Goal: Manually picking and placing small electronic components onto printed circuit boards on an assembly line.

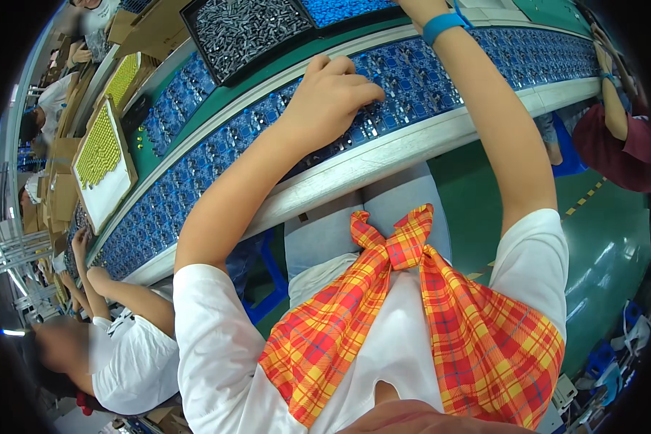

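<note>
My left hand [330, 101] is over the row of blue circuit boards [421, 81], its fingers curled down close to the board's parts. Whatever lies between those fingertips is hidden. At the top edge, my right hand [417, 9] reaches beside a heap of small bright blue parts [347, 9]; its fingers are cut off by the frame. A blue band [443, 26] circles my right wrist. Left of the blue parts, a black tray [202, 52] holds many small dark grey cylindrical parts [249, 32].
A pale rail [383, 155] edges the curved line of boards in front of me. More boards [177, 105] lie on the green surface beyond, near a white tray [107, 199] of yellow parts. Co-workers sit at left [134, 362] and right [615, 134].
</note>
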A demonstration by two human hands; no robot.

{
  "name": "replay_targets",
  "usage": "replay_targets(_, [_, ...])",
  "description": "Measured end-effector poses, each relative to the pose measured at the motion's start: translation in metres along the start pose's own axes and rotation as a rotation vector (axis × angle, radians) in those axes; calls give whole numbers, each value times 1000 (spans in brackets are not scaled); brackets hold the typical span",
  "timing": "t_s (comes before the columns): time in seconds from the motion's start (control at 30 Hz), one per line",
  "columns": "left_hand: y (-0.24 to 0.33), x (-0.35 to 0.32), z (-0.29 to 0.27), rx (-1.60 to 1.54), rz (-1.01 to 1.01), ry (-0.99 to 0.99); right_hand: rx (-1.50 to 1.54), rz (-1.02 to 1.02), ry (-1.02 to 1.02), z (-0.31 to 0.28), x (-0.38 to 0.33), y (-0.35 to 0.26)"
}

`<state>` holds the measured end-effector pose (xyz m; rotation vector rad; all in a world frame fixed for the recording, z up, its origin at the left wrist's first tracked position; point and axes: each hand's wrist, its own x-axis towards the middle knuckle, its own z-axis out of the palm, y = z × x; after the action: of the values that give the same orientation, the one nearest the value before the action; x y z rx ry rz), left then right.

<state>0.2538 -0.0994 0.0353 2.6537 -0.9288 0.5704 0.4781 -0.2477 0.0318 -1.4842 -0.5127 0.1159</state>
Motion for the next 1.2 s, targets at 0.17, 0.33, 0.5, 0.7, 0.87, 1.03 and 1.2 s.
replay_targets(0.17, [3,3,-4,124,122,-12,24,-193,-262,2,-38,-14])
replay_targets(0.33, [-3,0,-5,102,138,-70,-142,-261,-386,-9,-81,-36])
replay_targets(0.5, [-17,8,-17,153,127,46,-507,-82,-377,-14,-127,-60])
replay_targets(0.7, [-114,-18,-49,407,-547,214,-799,-16,-516,-2,-154,-67])
replay_targets(0.87, [-107,-21,-51,448,-576,154,-1068,-252,-575,4,-158,-63])
replay_targets(1.03, [-112,-29,-51,-158,-211,597,-1129,-384,-566,9,-159,-60])
replay_targets(1.2, [-91,-18,-49,352,-515,292,-1128,-347,-584,10,-159,-63])
